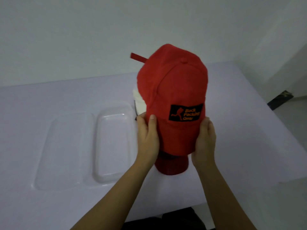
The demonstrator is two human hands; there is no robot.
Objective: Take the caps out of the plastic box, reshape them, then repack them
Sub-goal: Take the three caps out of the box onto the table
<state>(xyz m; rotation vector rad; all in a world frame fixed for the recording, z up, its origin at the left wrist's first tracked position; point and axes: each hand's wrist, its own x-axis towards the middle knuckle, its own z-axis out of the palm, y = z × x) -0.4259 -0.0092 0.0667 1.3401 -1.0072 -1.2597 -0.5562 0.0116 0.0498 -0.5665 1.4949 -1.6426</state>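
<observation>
I hold a red cap (172,87) with a black and orange front patch up above the table, crown away from me. My left hand (147,135) grips its left side near the brim, thumb on the front. My right hand (205,141) grips the right side. A strap sticks out at the cap's back left. Under it lies a second red cap (171,166), and a white cap (139,103) shows behind the held one. The clear plastic box (114,143) stands open to the left, with its clear lid (64,150) lying beside it.
Everything sits on a white table (249,146) against a pale wall. The table's right edge drops to a light floor with a dark object (280,99) on it. A dark garment shows at the near edge.
</observation>
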